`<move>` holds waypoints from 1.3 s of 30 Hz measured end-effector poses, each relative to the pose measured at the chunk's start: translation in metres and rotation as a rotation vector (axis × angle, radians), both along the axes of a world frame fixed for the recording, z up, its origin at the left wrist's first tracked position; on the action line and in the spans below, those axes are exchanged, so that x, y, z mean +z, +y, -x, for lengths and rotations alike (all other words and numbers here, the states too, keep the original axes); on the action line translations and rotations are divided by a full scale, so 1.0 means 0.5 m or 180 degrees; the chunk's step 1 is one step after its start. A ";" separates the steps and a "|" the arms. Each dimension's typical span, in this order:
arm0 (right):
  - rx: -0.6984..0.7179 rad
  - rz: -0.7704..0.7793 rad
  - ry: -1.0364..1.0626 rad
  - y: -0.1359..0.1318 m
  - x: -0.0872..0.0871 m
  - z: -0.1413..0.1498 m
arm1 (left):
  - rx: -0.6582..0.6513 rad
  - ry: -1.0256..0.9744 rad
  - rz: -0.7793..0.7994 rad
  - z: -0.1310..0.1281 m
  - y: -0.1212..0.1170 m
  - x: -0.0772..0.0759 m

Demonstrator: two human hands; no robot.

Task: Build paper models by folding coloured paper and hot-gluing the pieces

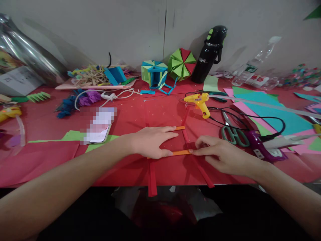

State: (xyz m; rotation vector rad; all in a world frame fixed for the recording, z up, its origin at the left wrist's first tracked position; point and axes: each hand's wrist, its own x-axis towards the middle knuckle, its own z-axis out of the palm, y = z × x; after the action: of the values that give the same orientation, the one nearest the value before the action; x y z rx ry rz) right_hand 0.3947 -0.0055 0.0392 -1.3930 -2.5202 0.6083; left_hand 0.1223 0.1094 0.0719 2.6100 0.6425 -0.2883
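Observation:
My left hand (151, 142) lies flat with spread fingers over a small frame of folded paper strips. Its thumb rests on the nearer orange paper strip (181, 152), and a fingertip touches the farther orange strip (181, 128). At the right end of the nearer strip, my right hand (217, 150) pinches with thumb and finger, where it meets a long red paper strip (204, 173). A second red strip (152, 180) runs out from under my left hand and past the table's front edge. My left palm hides the strips' left ends.
A yellow glue gun (200, 103), green-handled scissors (233, 132) and a purple power strip (260, 145) lie to the right. To the left is a phone (99, 125). Behind stand paper ornaments (181, 63), a black bottle (209, 55) and a plastic bottle (255, 65) on the red table (117, 174).

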 end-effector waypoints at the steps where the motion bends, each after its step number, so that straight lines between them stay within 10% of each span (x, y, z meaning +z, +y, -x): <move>1: -0.0020 0.0031 0.0005 0.000 0.001 0.000 | 0.0000 -0.0005 -0.0023 0.000 -0.002 0.000; 24: -0.1026 -0.0615 0.1342 0.093 0.049 0.035 | 0.0111 -0.0667 -0.1152 -0.014 -0.073 -0.013; 32: -0.1029 0.0155 0.0462 0.088 0.047 0.009 | 0.1385 -0.1453 -0.0888 0.130 -0.058 0.030; 39: -0.1706 -0.0059 0.1028 0.107 -0.002 0.027 | 0.2435 -0.1993 -0.0102 0.180 -0.026 -0.034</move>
State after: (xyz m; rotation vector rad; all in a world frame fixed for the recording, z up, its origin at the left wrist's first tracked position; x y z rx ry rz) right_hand 0.3813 0.0479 0.0381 -1.7067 -1.7964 0.6317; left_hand 0.0324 0.0962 0.0550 2.0835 1.3009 0.7352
